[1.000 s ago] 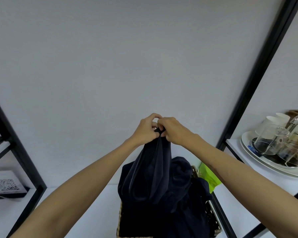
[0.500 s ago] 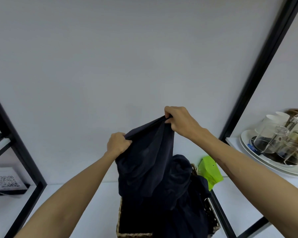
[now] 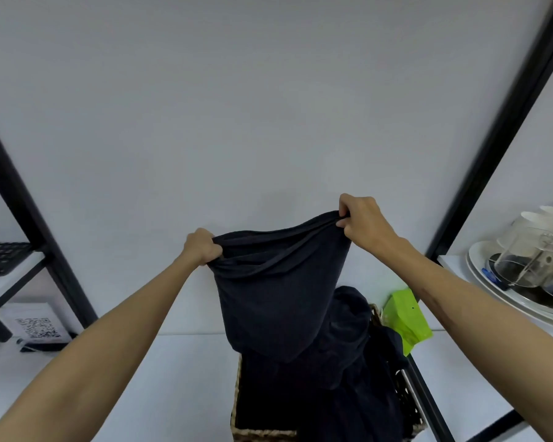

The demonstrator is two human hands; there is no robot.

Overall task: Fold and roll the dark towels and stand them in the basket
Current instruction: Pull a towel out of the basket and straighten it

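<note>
Two hands (image 3: 201,247) (image 3: 363,220) stretch one dark towel (image 3: 278,291).

A white bench (image 3: 179,378) runs under the scene, crossed by black frame posts (image 3: 29,224). On it stands a woven basket (image 3: 237,406), near the front edge. Just right of the basket a green packet (image 3: 406,320) leans. At the far left a card with a QR code (image 3: 35,327) stands. On the right, a raised white shelf (image 3: 454,266) carries a white tray (image 3: 479,272) holding upturned glass cups (image 3: 524,253).
</note>
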